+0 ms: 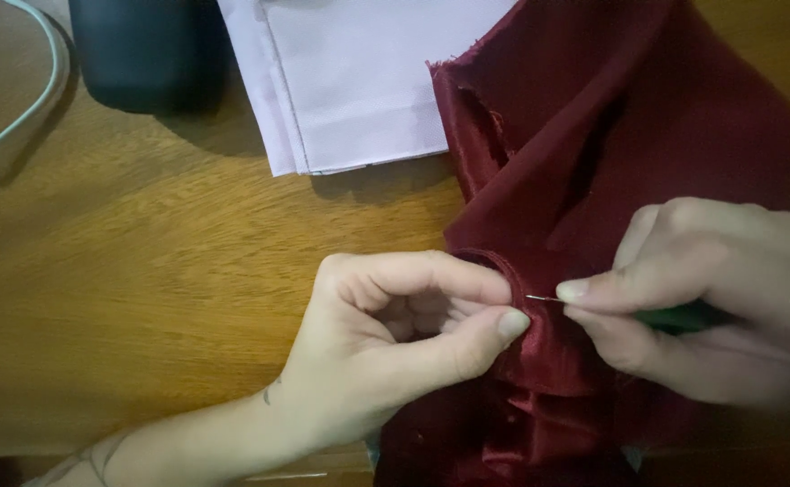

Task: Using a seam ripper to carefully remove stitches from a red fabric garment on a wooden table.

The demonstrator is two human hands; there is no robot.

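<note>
The dark red satin cloth (593,162) lies bunched over the right half of the wooden desk (142,271), trailing off its near edge toward the person, which keeps the bulk of it out of the way while one small part is worked. The left hand (395,334) is closed in a pinch, thumb and forefinger squeezing a rolled fold of the cloth (503,271) near the middle of the view, apparently to hold that edge taut and steady for the point coming at it. From three o'clock of that pinch the right hand (702,298) comes in, its thumb and forefinger clamped on a thin metal tool (544,298) with a green handle (679,317) tucked back into the palm; the metal tip is just at the fold, touching it or very nearly, and I cannot tell whether it has entered the fabric. Held low and flat like that, the tool lines up with the fold. Up at twelve o'clock a folded pale lilac fabric (350,81) lies flat, partly under the red cloth's raw edge. At eleven o'clock stands a dark rounded object (142,54), and a pale cable (25,99) curves at ten o'clock, both well apart from the hands.
</note>
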